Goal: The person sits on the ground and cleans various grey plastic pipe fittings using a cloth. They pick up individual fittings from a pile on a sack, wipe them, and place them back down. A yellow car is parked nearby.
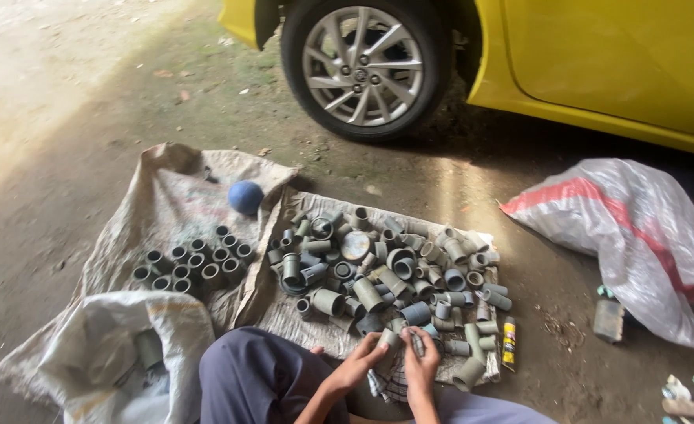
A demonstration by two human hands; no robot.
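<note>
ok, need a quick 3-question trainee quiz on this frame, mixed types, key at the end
1. True or false: the blue ball lies on the sack cloth, apart from the loose heap of grey pipe fittings.
2. Multiple choice: the fittings standing upright in a tight cluster are A) left of the loose heap, B) right of it, C) inside the white sack with the red stripe.
3. Fill in: the left hand holds a grey ____, close by the right hand.

Key: 1 true; 2 A; 3 fitting.
</note>
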